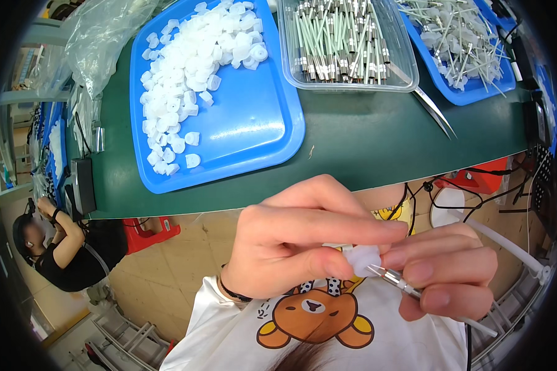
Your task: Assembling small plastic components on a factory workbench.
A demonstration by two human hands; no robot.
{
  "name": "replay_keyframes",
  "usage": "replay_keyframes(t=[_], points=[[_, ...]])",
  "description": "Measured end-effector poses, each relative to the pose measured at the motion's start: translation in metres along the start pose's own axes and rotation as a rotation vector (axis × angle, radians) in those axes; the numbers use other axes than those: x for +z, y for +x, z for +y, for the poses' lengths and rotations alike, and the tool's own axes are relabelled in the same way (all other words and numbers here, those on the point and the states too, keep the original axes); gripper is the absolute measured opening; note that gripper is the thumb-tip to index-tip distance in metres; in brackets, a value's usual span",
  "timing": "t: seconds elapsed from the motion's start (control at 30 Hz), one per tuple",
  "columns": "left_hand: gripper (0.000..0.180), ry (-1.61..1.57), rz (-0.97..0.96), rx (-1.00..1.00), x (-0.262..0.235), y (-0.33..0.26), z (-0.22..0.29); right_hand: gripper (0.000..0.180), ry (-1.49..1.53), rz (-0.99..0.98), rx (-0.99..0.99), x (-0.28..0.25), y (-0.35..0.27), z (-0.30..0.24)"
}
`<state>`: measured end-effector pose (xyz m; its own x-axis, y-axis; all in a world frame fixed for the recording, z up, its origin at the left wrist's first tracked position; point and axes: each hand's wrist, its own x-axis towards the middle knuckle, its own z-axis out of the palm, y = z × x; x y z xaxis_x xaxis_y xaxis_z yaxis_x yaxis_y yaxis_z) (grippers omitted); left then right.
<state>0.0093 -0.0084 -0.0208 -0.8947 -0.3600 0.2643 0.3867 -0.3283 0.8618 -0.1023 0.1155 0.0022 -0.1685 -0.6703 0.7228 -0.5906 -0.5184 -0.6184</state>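
Observation:
My left hand (284,238) is closed, pinching a small translucent white plastic cap (363,260) between thumb and fingers. My right hand (449,269) is closed round a thin rod (399,281) with a shiny metal front part and a pale shaft that sticks out below the fingers. The rod's pointed tip meets the cap; whether it is inside cannot be made out. Both hands are in front of my chest, just off the table's near edge. Beyond them, a blue tray (247,133) holds a heap of similar white caps.
A clear plastic box (353,86) of similar rods stands on the green table (353,145). Metal tweezers (436,112) lie beside it. Another blue tray (470,96) at right holds rods and white pieces. At far left another person (68,247) sits near a red stool (151,235).

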Motion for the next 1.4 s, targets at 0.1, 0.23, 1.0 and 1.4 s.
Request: replay_keyframes(t=[0.1,0.23,1.0,1.4], points=[[0.031,0.009,-0.002,-0.002,0.001,0.002,0.0,0.024,0.008,0.004,0.007,-0.001,0.0,0.0],[0.032,0.041,0.01,-0.005,-0.001,-0.001,0.001,0.024,0.003,0.004,-0.013,0.003,-0.002,0.002],[0.025,0.11,-0.054,0.131,-0.005,-0.001,-0.004,0.033,-0.006,0.006,-0.087,0.0,-0.014,0.001],[0.024,0.105,-0.039,0.136,-0.004,-0.002,-0.004,0.031,0.017,-0.008,-0.067,-0.001,-0.013,0.0]])
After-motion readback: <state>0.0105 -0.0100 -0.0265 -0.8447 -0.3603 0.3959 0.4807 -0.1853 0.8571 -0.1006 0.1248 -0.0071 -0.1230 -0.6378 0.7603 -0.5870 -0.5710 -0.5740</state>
